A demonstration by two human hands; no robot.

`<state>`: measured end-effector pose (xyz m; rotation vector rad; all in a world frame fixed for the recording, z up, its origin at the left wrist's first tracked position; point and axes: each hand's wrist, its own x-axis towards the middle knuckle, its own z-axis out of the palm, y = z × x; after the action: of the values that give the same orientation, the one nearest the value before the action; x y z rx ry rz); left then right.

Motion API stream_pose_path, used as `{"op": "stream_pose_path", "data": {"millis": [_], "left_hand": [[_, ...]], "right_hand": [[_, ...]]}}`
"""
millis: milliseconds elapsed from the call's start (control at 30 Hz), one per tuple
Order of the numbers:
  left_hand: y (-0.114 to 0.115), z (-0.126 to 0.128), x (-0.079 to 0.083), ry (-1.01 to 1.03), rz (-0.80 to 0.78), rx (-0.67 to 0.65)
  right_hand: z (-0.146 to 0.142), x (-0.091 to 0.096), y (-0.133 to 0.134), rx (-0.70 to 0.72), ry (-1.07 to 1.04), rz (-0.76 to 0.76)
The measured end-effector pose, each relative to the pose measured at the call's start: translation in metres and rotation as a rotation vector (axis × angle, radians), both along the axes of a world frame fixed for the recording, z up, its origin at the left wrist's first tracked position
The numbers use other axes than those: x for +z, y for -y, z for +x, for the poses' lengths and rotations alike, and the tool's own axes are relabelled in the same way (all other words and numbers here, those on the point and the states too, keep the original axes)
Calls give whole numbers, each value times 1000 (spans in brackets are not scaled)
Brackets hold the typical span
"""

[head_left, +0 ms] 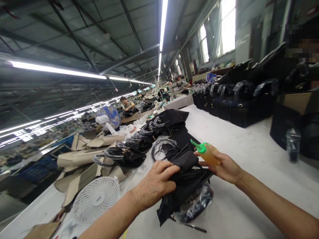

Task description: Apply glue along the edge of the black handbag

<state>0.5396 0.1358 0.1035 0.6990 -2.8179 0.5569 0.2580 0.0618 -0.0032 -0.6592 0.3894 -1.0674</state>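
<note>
My left hand point(159, 181) is closed on the edge of a black handbag piece point(185, 186), its fingers bent over the fabric. In my right hand point(228, 167) is a squeeze bottle point(211, 155) of amber liquid with a green nozzle cap, tilted so the tip points up and left over the black material. A plastic-wrapped handle point(198, 207) sticks out from the near side of the piece. Just beyond, another wrapped handle point(163, 146) curves up from the black bags. A thin dark tool point(195, 228) lies on the white table point(239, 199) close to me.
A row of black handbags point(132, 146) lies behind my left hand. More stand along the right point(224, 103). A white fan point(98, 199) and beige panels point(82, 156) are at left, with a blue-bladed fan point(109, 118) farther back. A clear bottle point(293, 145) stands at right.
</note>
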Motion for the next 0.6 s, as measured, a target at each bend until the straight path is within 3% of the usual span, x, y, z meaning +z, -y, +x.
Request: {"op": "stream_pose_path", "data": {"millis": [233, 367, 500, 600], "left_hand": [[-5, -3, -15, -115, 325, 525], [-1, -4, 6, -288, 715, 659], [2, -19, 28, -582, 1174, 950], [2, -32, 25, -826, 1415, 871]], "right_hand": [[33, 1, -17, 37, 7, -28], [49, 2, -28, -35, 25, -8], [65, 8, -43, -32, 57, 12], [78, 15, -55, -45, 116, 33]]}}
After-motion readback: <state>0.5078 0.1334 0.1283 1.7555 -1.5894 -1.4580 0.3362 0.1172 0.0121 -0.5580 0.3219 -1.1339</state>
